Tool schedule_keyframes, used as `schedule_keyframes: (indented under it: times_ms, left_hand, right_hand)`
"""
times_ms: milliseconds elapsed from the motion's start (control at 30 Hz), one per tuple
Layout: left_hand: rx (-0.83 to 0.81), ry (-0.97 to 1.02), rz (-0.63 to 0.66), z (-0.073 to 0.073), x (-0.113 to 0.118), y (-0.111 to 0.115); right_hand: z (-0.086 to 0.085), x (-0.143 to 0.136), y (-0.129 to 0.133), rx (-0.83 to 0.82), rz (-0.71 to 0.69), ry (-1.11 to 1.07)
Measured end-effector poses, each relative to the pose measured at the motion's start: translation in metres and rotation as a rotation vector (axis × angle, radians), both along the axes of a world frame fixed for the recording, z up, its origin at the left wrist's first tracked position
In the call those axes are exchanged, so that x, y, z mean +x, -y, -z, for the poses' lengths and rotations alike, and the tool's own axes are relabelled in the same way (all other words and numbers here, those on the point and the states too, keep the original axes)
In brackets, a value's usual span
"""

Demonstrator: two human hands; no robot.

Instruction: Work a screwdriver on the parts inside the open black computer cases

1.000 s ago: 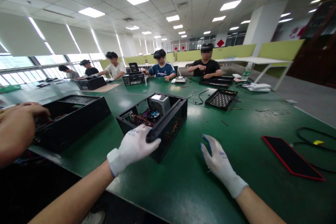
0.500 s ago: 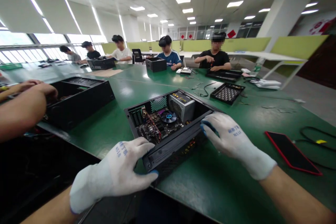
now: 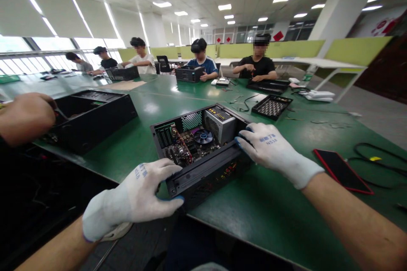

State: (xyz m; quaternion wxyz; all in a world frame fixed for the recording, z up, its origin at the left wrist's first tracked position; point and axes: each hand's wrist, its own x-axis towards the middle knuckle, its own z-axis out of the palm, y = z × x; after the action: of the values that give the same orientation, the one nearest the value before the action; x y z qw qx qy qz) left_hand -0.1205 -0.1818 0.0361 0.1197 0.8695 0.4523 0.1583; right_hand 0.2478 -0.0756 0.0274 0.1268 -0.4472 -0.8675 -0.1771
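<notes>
Fingers [image 3: 168, 169] of the left hand [image 3: 133, 192] are pinching the near-left corner of the open computer case [image 3: 206, 169], thumb against its front panel; those of the right hand [image 3: 270, 146] are curving over its right corner, though whether they are pinching I cannot tell. The case is sitting on the desk [image 3: 229, 207] with its near corner lying right by the desk's edge, so an uneven pull could be tipping it off. Slipping fingers could be striking the fan [image 3: 203, 136]. Both forearms are slanting inward from below, backs of the hands facing up.
</notes>
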Motion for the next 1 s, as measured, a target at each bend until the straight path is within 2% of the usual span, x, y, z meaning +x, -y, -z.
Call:
schedule_keyframes:
  times_ms: [133,300,467,600,700,800,900,1000]
  left_hand:
    - [-0.060,0.003,0.055,-0.004,-0.028,0.006]
    - [-0.162,-0.004,0.056,-0.010,-0.061,0.012]
    - [-0.070,0.001,0.052,0.000,-0.077,0.024]
    - [0.012,-0.051,0.053,0.003,-0.084,0.038]
    - [0.032,-0.028,0.010,-0.006,-0.083,0.039]
    - [0.038,0.032,0.008,-0.020,-0.067,0.028]
    - [0.063,0.075,0.003,-0.029,-0.043,0.014]
    - [0.024,0.086,0.012,-0.030,-0.023,0.005]
  right_hand:
    - [-0.005,-0.003,0.027,-0.007,-0.101,-0.015]
    - [-0.004,-0.009,0.069,-0.108,-0.167,-0.076]
    - [-0.006,-0.007,0.105,-0.089,-0.176,-0.117]
    - [-0.017,-0.006,0.118,-0.141,-0.195,-0.155]
    - [-0.031,-0.013,0.107,-0.198,-0.227,-0.129]
    - [-0.039,-0.030,0.079,-0.173,-0.199,-0.025]
    - [-0.037,-0.056,0.044,-0.156,-0.165,0.150]
    - [-0.024,-0.085,0.015,-0.282,-0.097,0.348]
